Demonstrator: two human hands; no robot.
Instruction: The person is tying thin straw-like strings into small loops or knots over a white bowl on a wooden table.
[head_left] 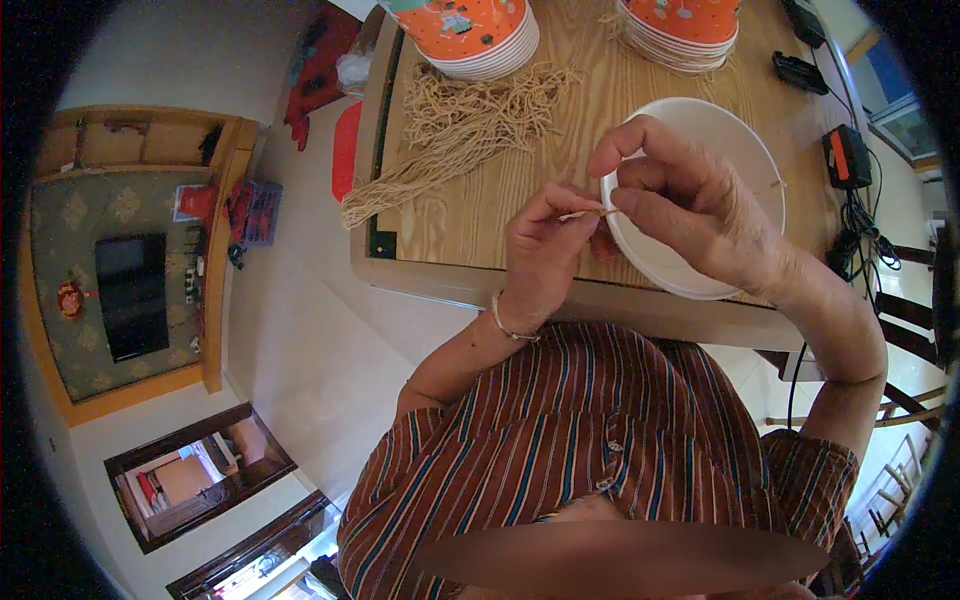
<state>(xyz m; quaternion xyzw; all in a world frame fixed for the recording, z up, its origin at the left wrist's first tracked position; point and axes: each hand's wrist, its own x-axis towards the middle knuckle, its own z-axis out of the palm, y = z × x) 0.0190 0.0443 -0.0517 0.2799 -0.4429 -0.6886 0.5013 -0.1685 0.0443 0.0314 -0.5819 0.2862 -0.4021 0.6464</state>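
A white paper bucket with a pale interior stands at the table's near edge, its open mouth toward me. My left hand is beside its left rim, thumb and forefinger pinched on a thin beige cord. A short length of this cord reaches the rim. Over the bucket's mouth arches my right hand, forefinger raised apart from the thumb; the thumb tip is close to the cord. No object shows between those fingers. At the right rim a small beige bit pokes out.
A loose bundle of beige cords lies left on the wooden table. Behind it stands a stack of orange printed paper buckets, with another orange stack farther right. A black power adapter and tangled cables are along the right edge.
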